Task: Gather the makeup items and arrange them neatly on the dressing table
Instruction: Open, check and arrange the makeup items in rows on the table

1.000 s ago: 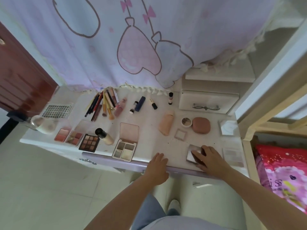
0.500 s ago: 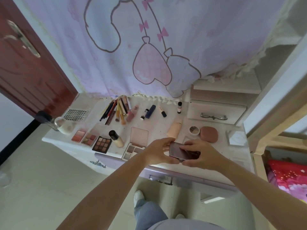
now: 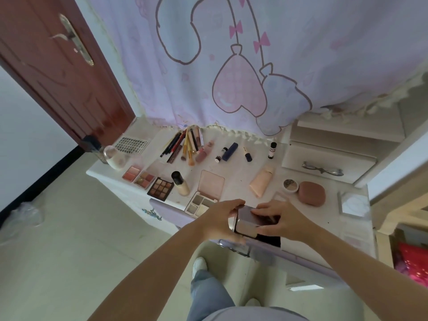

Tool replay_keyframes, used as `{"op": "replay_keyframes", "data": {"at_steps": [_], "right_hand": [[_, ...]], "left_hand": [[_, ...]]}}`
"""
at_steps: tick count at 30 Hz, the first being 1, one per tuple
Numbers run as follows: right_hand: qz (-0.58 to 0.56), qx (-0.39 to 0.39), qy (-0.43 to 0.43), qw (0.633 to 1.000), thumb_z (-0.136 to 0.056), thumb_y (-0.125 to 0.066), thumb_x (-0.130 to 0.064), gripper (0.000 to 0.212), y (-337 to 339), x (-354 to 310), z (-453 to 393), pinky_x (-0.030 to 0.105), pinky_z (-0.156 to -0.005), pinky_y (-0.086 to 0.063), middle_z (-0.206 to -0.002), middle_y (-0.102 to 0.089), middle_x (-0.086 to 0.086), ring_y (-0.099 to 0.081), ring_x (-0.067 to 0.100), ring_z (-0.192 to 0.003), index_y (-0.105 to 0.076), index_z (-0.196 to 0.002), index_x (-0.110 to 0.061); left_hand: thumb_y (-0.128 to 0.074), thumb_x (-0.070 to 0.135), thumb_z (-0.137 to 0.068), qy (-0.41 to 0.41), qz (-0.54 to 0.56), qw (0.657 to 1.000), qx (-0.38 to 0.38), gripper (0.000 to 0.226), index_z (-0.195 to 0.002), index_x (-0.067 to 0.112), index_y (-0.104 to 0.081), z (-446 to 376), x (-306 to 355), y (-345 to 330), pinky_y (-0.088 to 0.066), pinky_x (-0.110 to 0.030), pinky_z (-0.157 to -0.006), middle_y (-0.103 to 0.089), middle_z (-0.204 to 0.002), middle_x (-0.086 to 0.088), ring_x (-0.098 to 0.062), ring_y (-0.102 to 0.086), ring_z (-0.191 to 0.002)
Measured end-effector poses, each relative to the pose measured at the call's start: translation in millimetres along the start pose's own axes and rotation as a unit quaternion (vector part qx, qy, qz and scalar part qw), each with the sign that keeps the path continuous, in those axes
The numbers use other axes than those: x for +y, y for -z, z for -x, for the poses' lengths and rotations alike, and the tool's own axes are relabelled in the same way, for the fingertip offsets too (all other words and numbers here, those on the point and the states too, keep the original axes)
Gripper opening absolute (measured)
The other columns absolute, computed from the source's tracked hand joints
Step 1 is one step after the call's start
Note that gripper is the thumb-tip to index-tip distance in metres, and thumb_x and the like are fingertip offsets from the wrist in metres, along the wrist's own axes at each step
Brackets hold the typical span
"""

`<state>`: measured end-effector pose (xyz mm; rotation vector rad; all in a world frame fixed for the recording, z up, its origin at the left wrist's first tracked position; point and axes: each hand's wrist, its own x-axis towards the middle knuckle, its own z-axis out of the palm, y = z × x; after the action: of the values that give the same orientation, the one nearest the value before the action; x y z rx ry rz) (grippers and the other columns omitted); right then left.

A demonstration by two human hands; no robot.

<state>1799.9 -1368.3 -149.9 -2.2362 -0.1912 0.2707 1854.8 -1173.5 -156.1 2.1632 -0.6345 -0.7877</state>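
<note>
— What do you have there?
— A shiny silver compact point(image 3: 249, 220). I hold it up in front of the dressing table point(image 3: 234, 167), over its near edge. My left hand point(image 3: 220, 220) grips one end. My right hand point(image 3: 281, 220) lies on top and pinches the other end.
— What is close by?
— An open pale palette point(image 3: 205, 193) sits just behind my left hand. A brown case point(image 3: 311, 193) lies past my right hand. Brushes and pencils point(image 3: 185, 145) lie far back by the curtain point(image 3: 231, 61).

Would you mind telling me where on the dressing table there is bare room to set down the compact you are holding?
Bare patches: between the peach tube and the open pink palette, and the front right stretch below the brown case. The brush pile at the back left and the palette row are crowded.
</note>
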Motion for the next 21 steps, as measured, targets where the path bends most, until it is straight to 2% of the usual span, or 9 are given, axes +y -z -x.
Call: {"op": "replay_keyframes", "data": {"at_steps": [2,4,8,10,12,14,17,19,21], "right_hand": [[-0.021,-0.005,-0.002,1.000,-0.068,-0.073,-0.027,0.039,-1.8,0.2,1.8,0.007,-0.064,-0.038,-0.092,-0.066,0.022,-0.058,0.020,-0.078,-0.069,-0.103,-0.009],[-0.008,-0.017,0.002,1.000,-0.066,-0.071,-0.032,0.045,-4.7,2.8,2.6,0.005,-0.063,-0.036,-0.088,-0.066,0.018,-0.053,0.009,-0.068,-0.069,-0.105,-0.008],[-0.109,-0.025,-0.093,0.989,-0.073,-0.072,-0.009,0.035,-3.3,13.2,-2.6,0.001,-0.067,-0.043,-0.097,-0.068,0.005,-0.062,0.001,-0.076,-0.066,-0.107,-0.019],[-0.165,-0.025,-0.139,0.976,-0.076,-0.069,-0.008,0.036,-4.2,19.4,-9.3,0.007,-0.064,-0.047,-0.100,-0.067,0.004,-0.063,0.000,-0.078,-0.064,-0.108,-0.022],[-0.175,-0.033,-0.170,0.969,-0.079,-0.067,-0.013,0.036,-7.4,23.4,-17.2,0.009,-0.065,-0.048,-0.104,-0.066,0.003,-0.061,0.003,-0.086,-0.062,-0.114,-0.015],[-0.171,-0.050,-0.187,0.966,-0.083,-0.063,-0.019,0.034,-12.8,27.2,-25.3,0.014,-0.076,-0.050,-0.107,-0.066,0.002,-0.061,0.009,-0.095,-0.062,-0.116,-0.013],[-0.152,-0.072,-0.201,0.965,-0.086,-0.059,-0.030,0.033,-20.6,31.5,-38.8,0.026,-0.093,-0.046,-0.105,-0.067,-0.003,-0.059,0.011,-0.103,-0.063,-0.116,-0.016],[-0.141,-0.077,-0.203,0.966,-0.087,-0.057,-0.032,0.032,-25.3,34.7,-49.5,0.025,-0.093,-0.044,-0.108,-0.066,-0.003,-0.058,0.011,-0.105,-0.064,-0.114,-0.017],[-0.105,-0.076,-0.205,0.970,-0.087,-0.055,-0.034,0.034,-30.1,39.2,-60.6,0.027,-0.091,-0.046,-0.117,-0.065,0.005,-0.059,0.019,-0.107,-0.064,-0.113,-0.014]], "left_hand": [[-0.082,0.012,-0.061,-0.018,-0.059,0.998,0.002,0.094,-0.140,0.016,-0.030,0.7,-3.7,-1.8,-0.030,-0.014,-0.097,-0.041,-0.139,0.000,-0.012,-0.042,-0.124],[-0.082,0.010,-0.062,-0.008,-0.031,0.999,-0.009,0.094,-0.140,0.016,-0.029,0.3,-5.5,-5.2,-0.038,-0.016,-0.093,-0.042,-0.136,-0.002,-0.012,-0.046,-0.117],[-0.074,0.006,-0.071,0.028,0.025,0.998,-0.043,0.097,-0.145,0.021,-0.014,-5.7,-13.8,-12.2,-0.048,-0.021,-0.082,-0.039,-0.129,0.000,-0.012,-0.049,-0.098],[-0.072,0.007,-0.073,0.051,0.044,0.997,-0.026,0.089,-0.144,0.020,-0.019,-9.9,-21.3,-14.6,-0.045,-0.018,-0.081,-0.044,-0.123,0.001,-0.009,-0.051,-0.095],[-0.072,0.008,-0.074,0.065,0.050,0.997,0.000,0.079,-0.141,0.016,-0.031,-12.9,-29.8,-17.7,-0.043,-0.016,-0.080,-0.051,-0.119,-0.006,-0.009,-0.052,-0.093],[-0.071,0.006,-0.074,0.085,0.056,0.995,0.021,0.072,-0.138,0.012,-0.037,-13.9,-38.8,-22.7,-0.042,-0.012,-0.074,-0.056,-0.112,-0.008,-0.009,-0.052,-0.088],[-0.067,-0.002,-0.074,0.129,0.119,0.983,0.052,0.067,-0.135,0.009,-0.041,-14.5,-50.0,-30.4,-0.040,-0.004,-0.060,-0.054,-0.082,0.002,-0.005,-0.050,-0.070],[-0.064,-0.005,-0.075,0.156,0.142,0.975,0.074,0.065,-0.134,0.010,-0.042,-16.0,-55.0,-35.7,-0.039,-0.003,-0.055,-0.050,-0.073,0.004,-0.003,-0.046,-0.063],[-0.061,-0.003,-0.076,0.172,0.141,0.970,0.103,0.061,-0.133,0.012,-0.044,-18.9,-59.7,-39.8,-0.038,-0.002,-0.056,-0.049,-0.069,0.006,-0.002,-0.045,-0.061]]}}
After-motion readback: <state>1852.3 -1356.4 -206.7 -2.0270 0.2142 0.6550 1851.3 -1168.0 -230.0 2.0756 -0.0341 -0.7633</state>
